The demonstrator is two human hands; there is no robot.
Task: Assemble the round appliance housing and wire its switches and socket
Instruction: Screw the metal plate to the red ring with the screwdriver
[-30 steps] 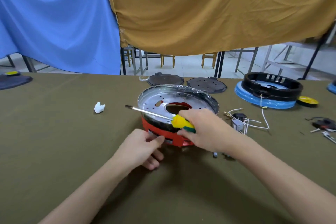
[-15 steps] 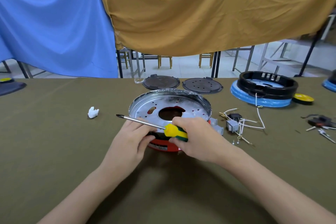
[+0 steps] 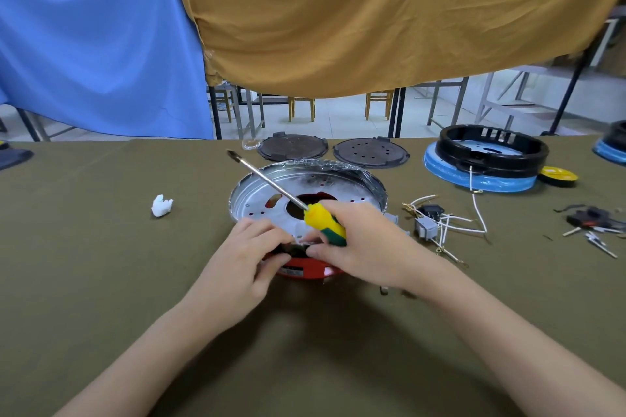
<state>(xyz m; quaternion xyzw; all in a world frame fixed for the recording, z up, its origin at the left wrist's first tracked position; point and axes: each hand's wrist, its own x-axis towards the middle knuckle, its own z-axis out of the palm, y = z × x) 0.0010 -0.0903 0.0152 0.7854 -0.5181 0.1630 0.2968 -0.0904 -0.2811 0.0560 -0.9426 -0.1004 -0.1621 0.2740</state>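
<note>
Since half a second ago, the screwdriver (image 3: 294, 201) shaft is swinging up from near level to a steep tilt, tip now pointing away and left over the far rim; both hands are closing in at the near edge of the housing

Round appliance housing (image 3: 306, 193): sitting on the olive table cloth (image 3: 101, 247) at centre, silver perforated pan uppermost with plastic film along its far rim, red shell (image 3: 305, 270) showing beneath at the near edge

Right hand (image 3: 367, 244): clenching around the yellow-and-green screwdriver handle, thumb and forefinger also reaching to the housing's near rim

Left hand (image 3: 245, 257): fingers pinching at a small dark part on the near rim, touching the right fingertips; what exactly it is grasping cannot be told

Switch and socket parts with white wires (image 3: 440, 220): lying loose just right of the housing

Two dark round plates (image 3: 369, 152): lying side by side beyond the housing

Black ring on blue base (image 3: 487, 159): resting at far right, a yellow disc (image 3: 559, 175) beside it

White scrap (image 3: 161, 205): lying left of the housing, well apart

Blue and ochre cloths (image 3: 338, 10): hanging behind the table
</note>
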